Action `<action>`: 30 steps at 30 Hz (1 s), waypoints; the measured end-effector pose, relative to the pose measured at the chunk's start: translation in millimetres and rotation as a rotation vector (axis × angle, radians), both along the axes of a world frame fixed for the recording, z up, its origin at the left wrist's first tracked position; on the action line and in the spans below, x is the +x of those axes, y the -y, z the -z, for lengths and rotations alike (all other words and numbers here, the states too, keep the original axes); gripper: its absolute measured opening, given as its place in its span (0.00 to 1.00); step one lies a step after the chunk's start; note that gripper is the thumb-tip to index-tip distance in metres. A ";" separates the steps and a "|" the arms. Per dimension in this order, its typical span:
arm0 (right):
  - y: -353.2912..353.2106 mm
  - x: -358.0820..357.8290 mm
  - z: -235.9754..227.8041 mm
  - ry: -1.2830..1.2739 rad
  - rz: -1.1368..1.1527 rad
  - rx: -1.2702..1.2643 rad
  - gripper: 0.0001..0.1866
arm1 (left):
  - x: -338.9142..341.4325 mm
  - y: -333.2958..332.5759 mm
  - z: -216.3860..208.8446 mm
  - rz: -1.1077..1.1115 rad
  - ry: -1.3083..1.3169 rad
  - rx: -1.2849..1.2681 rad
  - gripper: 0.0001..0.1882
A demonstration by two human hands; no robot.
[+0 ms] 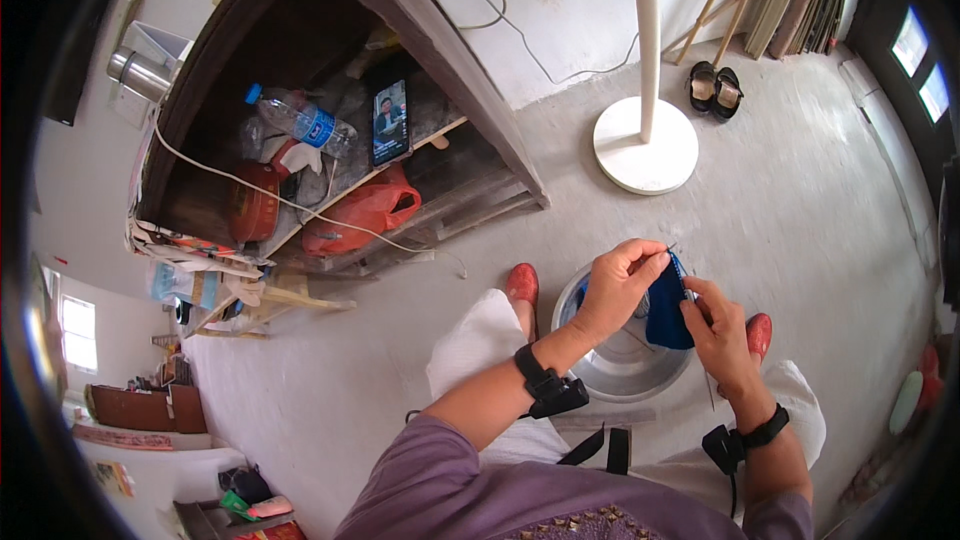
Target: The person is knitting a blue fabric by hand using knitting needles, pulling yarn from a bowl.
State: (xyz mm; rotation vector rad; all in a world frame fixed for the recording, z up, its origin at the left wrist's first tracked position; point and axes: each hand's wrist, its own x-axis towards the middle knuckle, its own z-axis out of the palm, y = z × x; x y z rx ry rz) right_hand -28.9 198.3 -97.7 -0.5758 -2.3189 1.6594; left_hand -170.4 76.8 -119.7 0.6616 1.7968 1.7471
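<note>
Over a round metal basin (622, 372), a piece of dark blue knitting (668, 318) hangs between my two hands. Fingertips of my left hand (612, 290) pinch its upper edge, where a thin needle tip sticks out. My right hand (722, 332) is closed at the knitting's right edge, its fingers bent around a thin knitting needle (711, 392) whose shaft runs down below that hand. Stitches line the top edge of the blue piece. My left hand partly hides the basin and what lies in it.
To the left stands a dark wooden shelf unit (440, 40) holding a propped-up phone (390, 120), a plastic bottle (305, 122) and a red bag (365, 212). Ahead is a white pole on a round base (646, 155); black shoes (715, 90) sit behind it. My feet, in red shoes (522, 285), flank the basin.
</note>
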 end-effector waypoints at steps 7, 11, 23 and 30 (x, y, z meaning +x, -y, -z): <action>-9.1 5.7 -1.6 0.041 -0.054 -0.035 0.14 | -2.0 -1.1 5.9 0.058 0.013 0.041 0.13; -10.4 5.6 -3.6 0.055 -0.041 -0.066 0.13 | -4.2 0.7 3.8 0.074 0.011 0.035 0.11; -30.2 8.0 -16.0 0.182 -0.196 -0.088 0.13 | -28.5 17.3 -5.6 0.331 0.055 -0.049 0.10; -37.8 12.8 -17.9 0.187 -0.273 -0.086 0.12 | -35.7 20.9 -16.4 0.490 0.124 -0.136 0.10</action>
